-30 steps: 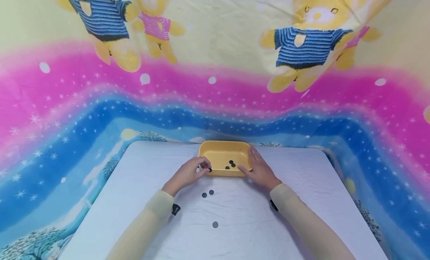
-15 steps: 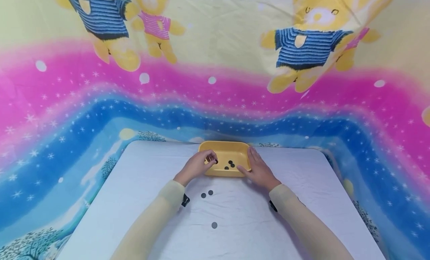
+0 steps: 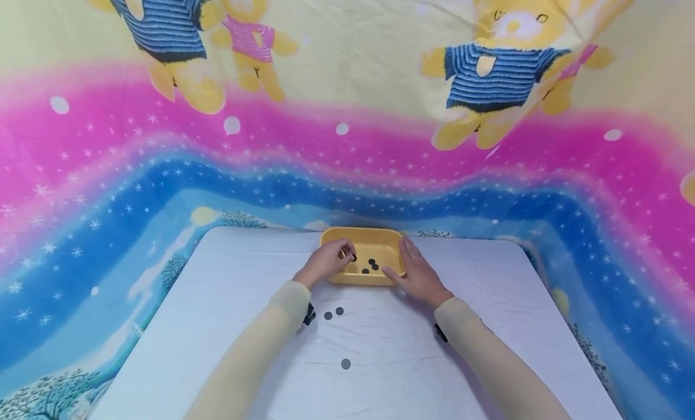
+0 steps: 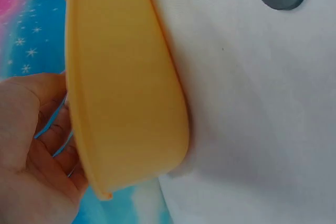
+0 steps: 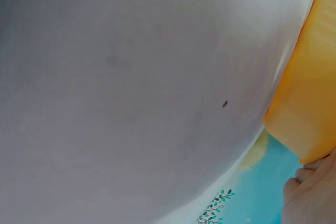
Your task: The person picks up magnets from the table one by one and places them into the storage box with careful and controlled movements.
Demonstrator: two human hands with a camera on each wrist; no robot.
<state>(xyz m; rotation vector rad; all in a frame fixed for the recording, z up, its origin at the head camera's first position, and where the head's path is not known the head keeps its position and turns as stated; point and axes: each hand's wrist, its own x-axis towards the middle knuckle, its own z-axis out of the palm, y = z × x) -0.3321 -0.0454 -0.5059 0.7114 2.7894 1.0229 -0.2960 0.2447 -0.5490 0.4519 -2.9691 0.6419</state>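
A yellow plastic box [image 3: 365, 279] sits at the back of the white table, with several small black discs [image 3: 371, 262] on its floor. My left hand [image 3: 324, 260] reaches over the box's left part and pinches another black disc [image 3: 354, 258] between thumb and fingertips. In the left wrist view, this hand [image 4: 37, 145] is beside the rim; its disc is hidden there. My right hand [image 3: 420, 275] holds the box's right front corner, fingers along the outer right side and thumb over the front rim. The right wrist view shows only part of that hand [image 5: 315, 187].
Two dark discs [image 3: 333, 313] lie close together on the white cloth [image 3: 412, 359] in front of the box. Another disc [image 3: 345, 364] is nearer the front. A patterned curtain [image 3: 347, 190] with bears hangs behind the table.
My left hand has moved from the box's left front rim inward and to the right, carrying the pinched disc over the box. The right hand has stayed put.
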